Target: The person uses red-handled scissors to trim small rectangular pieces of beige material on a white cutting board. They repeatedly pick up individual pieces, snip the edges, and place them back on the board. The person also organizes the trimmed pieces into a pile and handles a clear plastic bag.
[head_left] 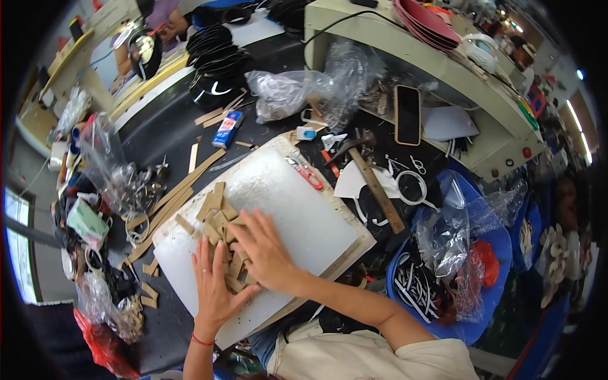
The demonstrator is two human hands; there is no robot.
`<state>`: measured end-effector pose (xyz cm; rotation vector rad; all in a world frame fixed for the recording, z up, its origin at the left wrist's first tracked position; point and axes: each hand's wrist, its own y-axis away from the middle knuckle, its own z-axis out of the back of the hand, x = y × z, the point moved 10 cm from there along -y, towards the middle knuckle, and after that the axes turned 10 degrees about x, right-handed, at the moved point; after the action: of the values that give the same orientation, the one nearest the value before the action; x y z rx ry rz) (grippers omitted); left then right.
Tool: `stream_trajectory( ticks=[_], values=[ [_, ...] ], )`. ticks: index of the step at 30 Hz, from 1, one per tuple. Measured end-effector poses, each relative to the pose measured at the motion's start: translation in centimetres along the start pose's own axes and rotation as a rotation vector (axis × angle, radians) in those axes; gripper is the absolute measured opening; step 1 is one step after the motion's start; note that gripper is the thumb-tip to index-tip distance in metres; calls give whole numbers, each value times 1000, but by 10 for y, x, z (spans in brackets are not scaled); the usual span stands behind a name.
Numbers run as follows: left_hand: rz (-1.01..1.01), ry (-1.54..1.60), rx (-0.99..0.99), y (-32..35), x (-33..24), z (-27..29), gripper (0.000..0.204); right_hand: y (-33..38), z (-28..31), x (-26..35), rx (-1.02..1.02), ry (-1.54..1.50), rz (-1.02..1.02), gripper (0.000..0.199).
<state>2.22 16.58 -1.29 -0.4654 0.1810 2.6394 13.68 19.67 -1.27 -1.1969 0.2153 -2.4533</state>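
Note:
A heap of small tan strips (217,204), perhaps cardboard or leather board, lies on the left part of a white work board (310,228). My left hand (216,285) rests at the near side of the heap, fingers stretched out and thumb spread. From the right, my right hand (269,253) reaches across the board with its fingers spread over the same strips. Both hands touch the heap, and neither grips a piece that I can see. Part of the heap is hidden under the fingers. Small red-handled snips (306,174) lie near the board's far edge.
Right of the board are a wooden-handled hammer (378,190) and a blue tub (494,278) of plastic and strips. Behind stand a phone (407,115), clear bags (285,95) and a blue box (228,129). Long tan strips (168,212) and clutter line the left. Another person sits at far left.

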Motion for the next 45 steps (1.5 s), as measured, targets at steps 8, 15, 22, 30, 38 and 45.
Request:
stream_trajectory(
  ticks=[8, 15, 22, 30, 38, 45],
  values=[
    [131, 101, -164, 28, 29, 31, 75, 37, 151, -105, -154, 292, -254, 33],
    [154, 105, -197, 17, 17, 28, 50, 54, 170, -139, -219, 673, -162, 22],
    [163, 71, -193, 20, 19, 35, 46, 55, 217, -169, -562, 340, -250, 27],
    [170, -8, -164, 20, 13, 29, 41, 31, 170, -78, -372, 460, 134, 18],
    [171, -69, -139, 24, -3, 31, 38, 8, 205, -55, -466, 667, 186, 25],
    [166, -79, -233, 50, 0, 35, 41, 76, 164, -106, -257, 77, -251, 49]
  ],
)
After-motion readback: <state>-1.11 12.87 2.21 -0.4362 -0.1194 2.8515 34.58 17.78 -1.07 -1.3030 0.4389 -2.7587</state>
